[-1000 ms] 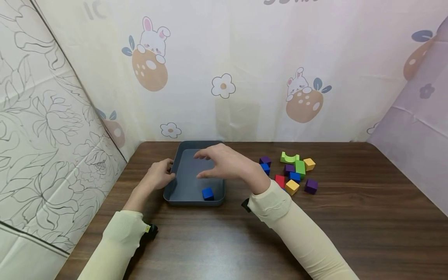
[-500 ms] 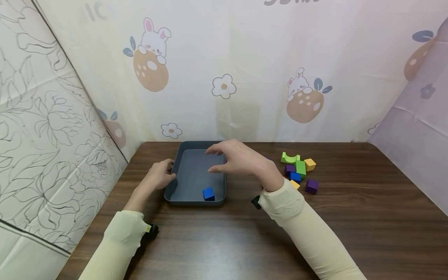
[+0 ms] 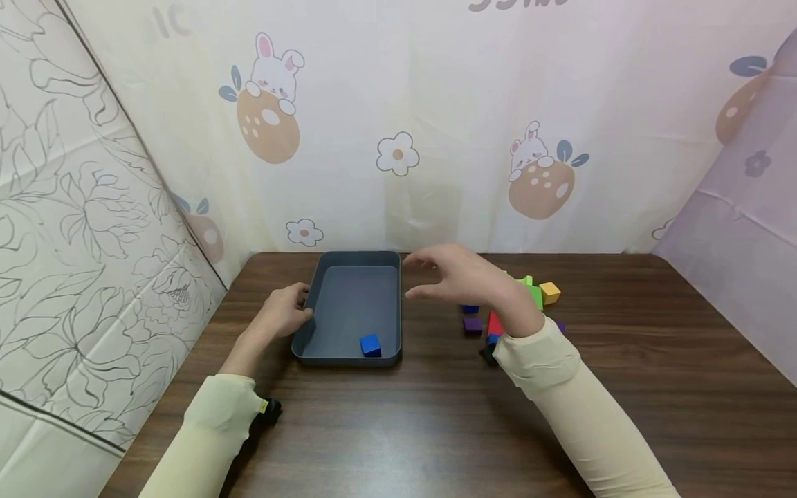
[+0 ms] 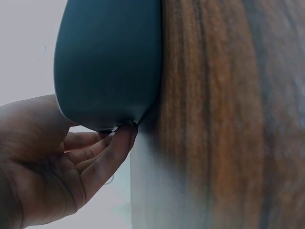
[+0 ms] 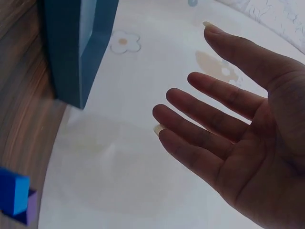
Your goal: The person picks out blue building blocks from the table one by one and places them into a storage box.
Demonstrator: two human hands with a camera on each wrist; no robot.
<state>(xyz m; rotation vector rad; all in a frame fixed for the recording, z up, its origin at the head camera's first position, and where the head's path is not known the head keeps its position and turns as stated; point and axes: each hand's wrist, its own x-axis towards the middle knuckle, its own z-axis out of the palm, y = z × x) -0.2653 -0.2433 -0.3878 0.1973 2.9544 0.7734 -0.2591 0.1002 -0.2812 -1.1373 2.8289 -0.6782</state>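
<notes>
The left hand (image 3: 283, 312) is gripping the left side of the grey tray (image 3: 355, 297), its curled fingers pressing against the outer wall and its thumb reaching the rim. The right hand (image 3: 457, 275) is hovering above the table (image 3: 398, 429), just beyond the tray's right rim, thumb and fingers standing apart and holding nothing. One blue block (image 3: 370, 345) is lying inside the tray, near the front right corner. Farther right, a purple block (image 3: 472, 325), a second blue block (image 3: 470, 309), a red block (image 3: 493, 325), a green block (image 3: 536, 296) and a yellow block (image 3: 550, 292) are lying on the table, the right hand and forearm partly hiding the group. At the left wrist, a black device (image 3: 272, 413) is showing a yellow label (image 3: 263, 407), its print too small to read. On the curtain (image 3: 349, 200) behind, faint grey characters (image 3: 169, 21) are looking like "IC", while other letters (image 3: 518, 3) are running off the top, unreadable
</notes>
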